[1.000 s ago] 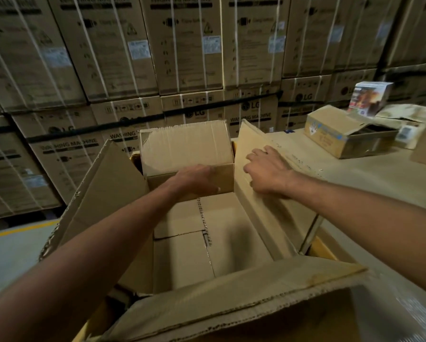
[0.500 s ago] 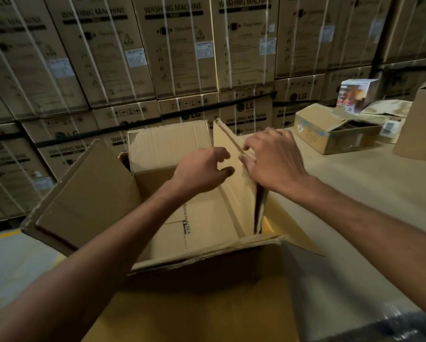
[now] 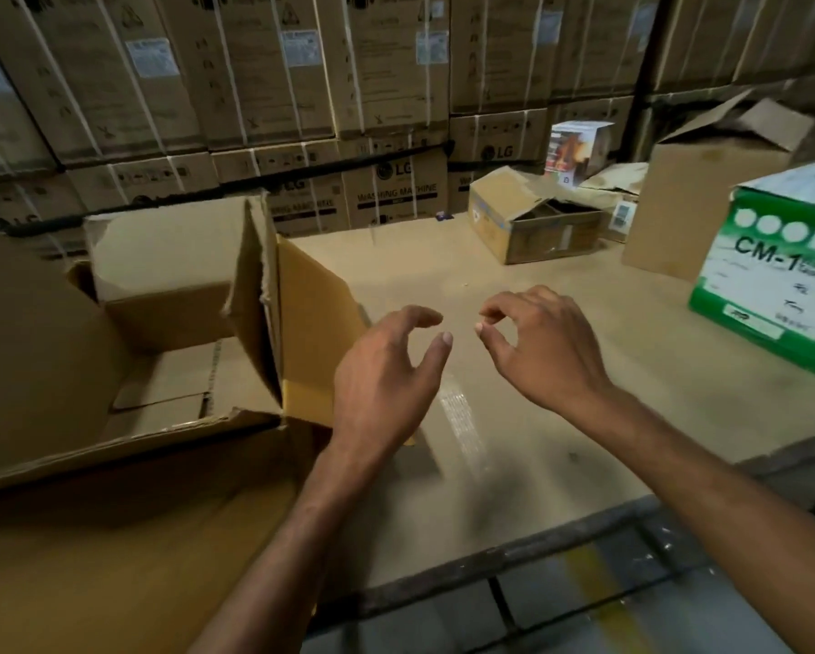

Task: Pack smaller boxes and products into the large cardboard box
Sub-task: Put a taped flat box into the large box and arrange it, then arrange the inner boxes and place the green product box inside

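Head view: both hands hovered over the bench (image 3: 561, 446), the left hand (image 3: 386, 370) and right hand (image 3: 547, 342) each loosely curled, fingers apart, holding nothing. At nine o'clock, just beside the left hand, stood the large box (image 3: 42, 332), a small box (image 3: 160, 247) in its far end. A green box (image 3: 769, 285) sat at two o'clock, stacked cartons (image 3: 254, 87) at twelve.

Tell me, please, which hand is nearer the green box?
Right. The right hand hovers left of the green box; the left hand is farther left, beside the large cardboard box.
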`<state>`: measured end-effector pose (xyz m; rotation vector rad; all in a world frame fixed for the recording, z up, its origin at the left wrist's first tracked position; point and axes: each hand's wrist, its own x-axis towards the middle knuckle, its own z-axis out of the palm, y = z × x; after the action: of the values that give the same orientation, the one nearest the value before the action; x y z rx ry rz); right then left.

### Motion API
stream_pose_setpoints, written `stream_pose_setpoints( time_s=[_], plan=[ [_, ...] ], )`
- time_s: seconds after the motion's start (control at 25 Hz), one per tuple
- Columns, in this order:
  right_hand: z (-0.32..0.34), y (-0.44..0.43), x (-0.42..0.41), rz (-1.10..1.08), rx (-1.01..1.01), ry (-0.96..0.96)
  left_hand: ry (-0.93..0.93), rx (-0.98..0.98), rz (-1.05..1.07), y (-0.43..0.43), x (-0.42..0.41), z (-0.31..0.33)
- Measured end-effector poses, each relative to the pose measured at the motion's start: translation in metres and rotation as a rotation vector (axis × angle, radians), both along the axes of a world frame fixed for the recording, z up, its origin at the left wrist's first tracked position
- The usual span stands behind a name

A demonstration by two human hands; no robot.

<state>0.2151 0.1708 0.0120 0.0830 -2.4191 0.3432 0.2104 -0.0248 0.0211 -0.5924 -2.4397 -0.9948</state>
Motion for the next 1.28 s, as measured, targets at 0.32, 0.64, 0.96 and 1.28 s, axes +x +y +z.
stream_pose_setpoints(
  time_s=[0.32, 0.64, 0.96, 1.28],
  plan=[
    [-0.029, 0.139, -0.009, -0.182, -0.088, -0.061, -0.149, 0.061, -0.223, 0.152, -0.057, -0.035],
    [-0.032, 0.301, -0.022, -0.418, -0.134, 0.020, -0.356, 0.187, -0.531, 0.322, -0.115, -0.040],
    [-0.016, 0.497, -0.035, -0.665, -0.240, 0.261, -0.462, 0.309, -0.671, 0.538, -0.168, -0.019],
    [-0.008, 0.618, -0.055, -0.823, -0.377, 0.167, -0.485, 0.300, -0.489, 0.699, -0.240, 0.008]
  ],
)
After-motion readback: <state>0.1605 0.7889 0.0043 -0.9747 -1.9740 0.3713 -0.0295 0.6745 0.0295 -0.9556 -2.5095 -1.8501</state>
